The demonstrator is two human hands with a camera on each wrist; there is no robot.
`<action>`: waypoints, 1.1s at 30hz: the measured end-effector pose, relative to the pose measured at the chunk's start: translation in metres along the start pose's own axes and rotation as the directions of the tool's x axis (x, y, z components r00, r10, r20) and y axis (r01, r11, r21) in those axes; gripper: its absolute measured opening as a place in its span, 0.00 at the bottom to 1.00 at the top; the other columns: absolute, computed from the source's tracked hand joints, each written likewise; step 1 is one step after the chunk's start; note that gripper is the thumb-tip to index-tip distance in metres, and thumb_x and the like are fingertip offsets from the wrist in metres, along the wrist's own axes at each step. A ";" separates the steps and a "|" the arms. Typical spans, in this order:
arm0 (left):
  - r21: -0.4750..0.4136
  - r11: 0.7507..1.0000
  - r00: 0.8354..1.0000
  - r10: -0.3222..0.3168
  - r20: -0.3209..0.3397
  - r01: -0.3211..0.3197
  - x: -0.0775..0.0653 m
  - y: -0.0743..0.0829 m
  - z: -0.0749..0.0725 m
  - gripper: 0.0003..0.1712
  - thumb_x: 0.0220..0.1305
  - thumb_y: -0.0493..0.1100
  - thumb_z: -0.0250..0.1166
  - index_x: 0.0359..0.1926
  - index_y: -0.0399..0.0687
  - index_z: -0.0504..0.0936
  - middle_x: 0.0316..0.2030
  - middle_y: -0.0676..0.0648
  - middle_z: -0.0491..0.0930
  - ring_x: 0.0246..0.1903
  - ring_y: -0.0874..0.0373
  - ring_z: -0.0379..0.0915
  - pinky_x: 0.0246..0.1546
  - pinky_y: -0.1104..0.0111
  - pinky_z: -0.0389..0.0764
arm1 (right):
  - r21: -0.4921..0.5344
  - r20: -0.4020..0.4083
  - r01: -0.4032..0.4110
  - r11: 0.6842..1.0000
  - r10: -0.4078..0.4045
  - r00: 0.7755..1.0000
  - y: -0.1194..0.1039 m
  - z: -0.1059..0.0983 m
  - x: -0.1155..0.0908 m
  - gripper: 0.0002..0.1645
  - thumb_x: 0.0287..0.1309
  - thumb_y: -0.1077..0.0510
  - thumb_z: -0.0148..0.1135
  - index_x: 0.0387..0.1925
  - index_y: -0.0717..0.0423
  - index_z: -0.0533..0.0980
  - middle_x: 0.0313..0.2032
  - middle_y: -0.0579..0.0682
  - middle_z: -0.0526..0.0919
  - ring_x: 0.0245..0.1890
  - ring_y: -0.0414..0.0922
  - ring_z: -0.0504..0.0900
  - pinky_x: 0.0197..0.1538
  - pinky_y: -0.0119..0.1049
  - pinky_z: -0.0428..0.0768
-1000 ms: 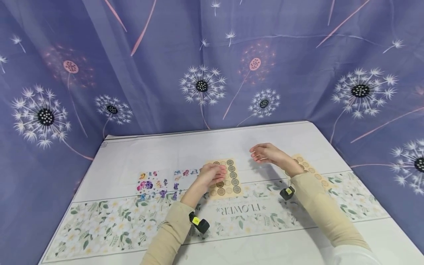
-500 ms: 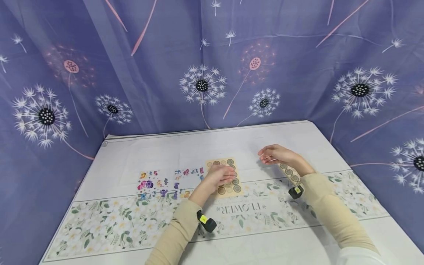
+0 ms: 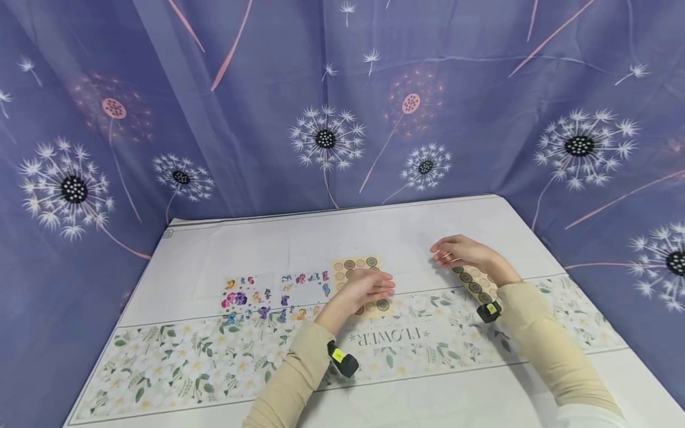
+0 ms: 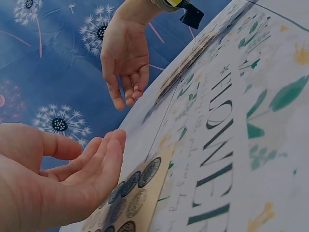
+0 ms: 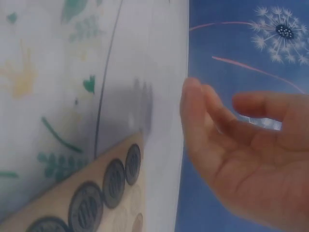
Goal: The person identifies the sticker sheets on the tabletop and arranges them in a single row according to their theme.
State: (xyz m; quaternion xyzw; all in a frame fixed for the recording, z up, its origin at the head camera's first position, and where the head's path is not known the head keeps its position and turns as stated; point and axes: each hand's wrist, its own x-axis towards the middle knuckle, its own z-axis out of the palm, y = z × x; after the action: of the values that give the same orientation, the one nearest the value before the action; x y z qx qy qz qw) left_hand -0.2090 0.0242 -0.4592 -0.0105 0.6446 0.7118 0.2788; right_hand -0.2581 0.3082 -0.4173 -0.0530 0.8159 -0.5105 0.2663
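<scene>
Over the middle sticker sheet (image 3: 341,267), tan with rows of round dark and pale stickers, hovers my left hand (image 3: 365,290). Its fingers are loosely bent and nothing lies in the palm, as the left wrist view shows. My right hand (image 3: 464,252) hangs above the table near a second tan sheet of round stickers (image 3: 473,285), partly hidden under that forearm. In the right wrist view its fingers (image 5: 195,108) curve softly around nothing. Two clear sheets of colourful pony stickers, one at the far left (image 3: 235,299) and one beside it (image 3: 301,277), lie flat on the table.
A white table cover (image 3: 241,238) carries a printed floral band (image 3: 176,362) with the word FLOWER upside down. A purple dandelion curtain (image 3: 257,119) stands behind the table and along both sides. Each wrist wears a small black camera, the left one (image 3: 345,361) close above the cover.
Both hands have drifted to the right, the left across the middle sticker sheet and the right away from the centre. More of the second pony sheet shows now. The sheets have not moved.
</scene>
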 end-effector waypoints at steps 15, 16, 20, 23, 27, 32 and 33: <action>-0.014 0.999 0.987 0.051 0.152 -0.050 0.006 -0.006 0.017 0.19 0.72 0.35 0.50 0.58 0.28 0.73 0.53 0.31 0.79 0.50 0.46 0.82 0.52 0.65 0.84 | -0.113 -0.005 -0.037 0.993 0.037 0.999 0.007 -0.016 -0.015 0.27 0.72 0.58 0.38 0.61 0.78 0.62 0.49 0.68 0.79 0.42 0.45 0.83 0.48 0.40 0.85; -0.018 0.999 0.986 0.052 0.159 -0.050 0.006 -0.006 0.018 0.19 0.72 0.35 0.49 0.58 0.28 0.73 0.53 0.30 0.78 0.51 0.45 0.81 0.52 0.65 0.84 | -0.124 -0.006 -0.040 0.991 0.039 0.999 0.008 -0.017 -0.016 0.28 0.73 0.57 0.38 0.61 0.78 0.61 0.48 0.67 0.79 0.42 0.44 0.83 0.47 0.40 0.85; -0.011 0.998 0.980 0.056 0.193 -0.055 0.008 -0.006 0.022 0.21 0.73 0.36 0.50 0.61 0.28 0.70 0.56 0.31 0.77 0.54 0.44 0.78 0.55 0.65 0.82 | -0.137 -0.024 -0.067 0.988 0.065 0.998 0.010 -0.026 -0.021 0.29 0.73 0.57 0.37 0.62 0.79 0.60 0.43 0.59 0.81 0.39 0.42 0.82 0.47 0.40 0.85; -0.010 0.998 0.977 0.056 0.206 -0.055 0.011 -0.007 0.027 0.22 0.72 0.37 0.52 0.62 0.28 0.70 0.56 0.31 0.76 0.56 0.44 0.77 0.57 0.65 0.80 | -0.114 -0.025 -0.069 0.991 0.066 0.997 0.015 -0.034 -0.025 0.30 0.71 0.55 0.40 0.61 0.79 0.61 0.39 0.54 0.81 0.37 0.40 0.83 0.46 0.37 0.85; -0.037 0.998 0.975 0.058 0.215 -0.051 0.012 -0.008 0.032 0.22 0.72 0.36 0.52 0.62 0.27 0.69 0.58 0.30 0.74 0.58 0.42 0.75 0.61 0.64 0.78 | -0.047 0.017 -0.026 0.999 0.027 0.999 0.029 -0.048 -0.024 0.30 0.69 0.51 0.45 0.57 0.76 0.66 0.35 0.50 0.81 0.35 0.38 0.82 0.42 0.31 0.85; -0.086 0.995 0.967 0.075 0.243 -0.055 0.013 -0.007 0.043 0.22 0.71 0.30 0.49 0.63 0.24 0.65 0.60 0.27 0.71 0.61 0.38 0.71 0.65 0.59 0.74 | -0.113 -0.069 -0.103 0.988 0.096 0.993 0.027 -0.048 -0.028 0.30 0.70 0.54 0.41 0.60 0.78 0.62 0.35 0.49 0.78 0.35 0.38 0.80 0.46 0.34 0.84; -0.097 0.994 0.967 0.075 0.245 -0.052 0.013 -0.007 0.045 0.23 0.70 0.30 0.49 0.63 0.24 0.65 0.60 0.27 0.70 0.61 0.38 0.70 0.65 0.59 0.73 | -0.130 -0.085 -0.120 0.984 0.109 0.990 0.026 -0.047 -0.029 0.30 0.70 0.55 0.40 0.60 0.79 0.62 0.36 0.48 0.77 0.36 0.39 0.79 0.47 0.35 0.84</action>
State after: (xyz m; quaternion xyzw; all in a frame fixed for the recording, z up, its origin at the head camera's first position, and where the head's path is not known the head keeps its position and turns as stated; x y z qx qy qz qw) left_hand -0.2015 0.0707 -0.4628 0.0866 0.5719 0.7444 0.3336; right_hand -0.2518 0.3687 -0.4129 -0.0041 0.8600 -0.4396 0.2591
